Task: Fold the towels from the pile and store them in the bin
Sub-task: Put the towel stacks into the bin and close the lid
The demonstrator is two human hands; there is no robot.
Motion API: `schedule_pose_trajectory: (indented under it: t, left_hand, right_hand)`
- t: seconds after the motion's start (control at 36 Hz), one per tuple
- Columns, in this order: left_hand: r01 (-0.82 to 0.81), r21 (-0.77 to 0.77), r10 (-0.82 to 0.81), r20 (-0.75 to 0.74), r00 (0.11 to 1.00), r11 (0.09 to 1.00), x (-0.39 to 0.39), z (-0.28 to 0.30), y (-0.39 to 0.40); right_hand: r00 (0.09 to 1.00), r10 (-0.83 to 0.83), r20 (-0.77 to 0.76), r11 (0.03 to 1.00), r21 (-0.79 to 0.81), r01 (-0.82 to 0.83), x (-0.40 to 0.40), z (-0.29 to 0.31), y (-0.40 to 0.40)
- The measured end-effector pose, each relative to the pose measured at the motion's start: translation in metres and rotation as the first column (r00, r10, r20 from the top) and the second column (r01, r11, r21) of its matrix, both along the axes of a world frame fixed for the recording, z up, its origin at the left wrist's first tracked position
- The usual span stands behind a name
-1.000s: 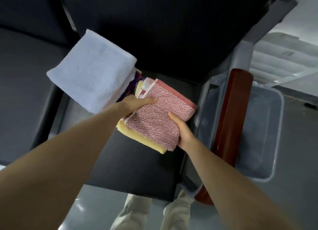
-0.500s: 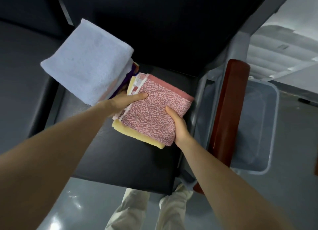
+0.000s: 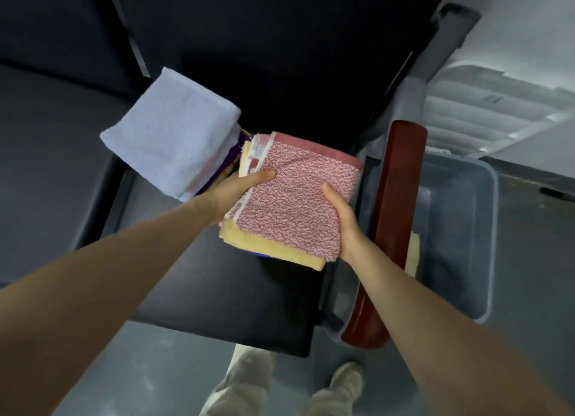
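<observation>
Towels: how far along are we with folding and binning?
Done: something yellow, likely a towel, lies in the grey bin. In hand: the left hand and right hand grip a folded stack, pink towel over yellow towel. Left: binning it, plus the white-topped stack on the seat.

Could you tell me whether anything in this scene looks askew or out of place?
Slightly: the held stack is uneven. The yellow towel juts out below the pink towel, their edges not lined up. The white towel tops a separate stack that leans. Nothing looks spilled or damaged.
</observation>
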State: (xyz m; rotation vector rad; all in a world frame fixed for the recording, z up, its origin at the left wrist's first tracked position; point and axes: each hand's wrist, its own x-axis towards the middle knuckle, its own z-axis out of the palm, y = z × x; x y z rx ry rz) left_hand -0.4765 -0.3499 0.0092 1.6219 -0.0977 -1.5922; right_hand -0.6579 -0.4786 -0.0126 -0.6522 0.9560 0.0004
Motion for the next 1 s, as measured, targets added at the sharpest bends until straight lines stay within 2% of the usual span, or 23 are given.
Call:
schedule_pose_trajectory:
  t: [0.08,0.19,0.33,0.53,0.67,0.81,1.0]
  left_hand:
    - [-0.042,-0.036,0.042,-0.013,0.999,0.998,-0.003,0.036,-0.014]
    - [-0.170,-0.075,0.162,-0.104,0.981,0.983,-0.010,0.081,-0.029]
    - [-0.255,-0.144,0.252,-0.044,0.967,0.956,-0.042,0.133,-0.047]
    - [-0.227,-0.168,0.241,0.068,0.968,0.959,-0.135,0.199,-0.097]
    - [-0.206,-0.231,0.215,0.013,0.977,0.951,-0.203,0.209,-0.129]
    - [-0.156,-0.244,0.166,0.021,0.986,0.957,-0.264,0.202,-0.164]
    - [-0.101,-0.233,0.117,0.055,0.992,0.967,-0.294,0.167,-0.205]
  right_hand:
    - [0.994,-0.063,0.089,0.997,0.047,0.059,0.000,0.028,-0.009]
    - [0.982,-0.035,0.188,0.999,-0.030,0.041,-0.009,0.083,-0.028]
    - [0.978,-0.011,0.209,0.991,-0.129,0.038,-0.034,0.141,-0.054]
    - [0.963,-0.055,0.262,0.989,-0.116,0.088,-0.111,0.192,-0.097]
    - [0.969,-0.061,0.241,0.986,-0.134,0.096,-0.192,0.216,-0.126]
    - [0.970,-0.104,0.220,0.968,-0.202,0.150,-0.264,0.221,-0.160]
    - [0.978,-0.109,0.177,0.971,-0.191,0.142,-0.305,0.197,-0.191]
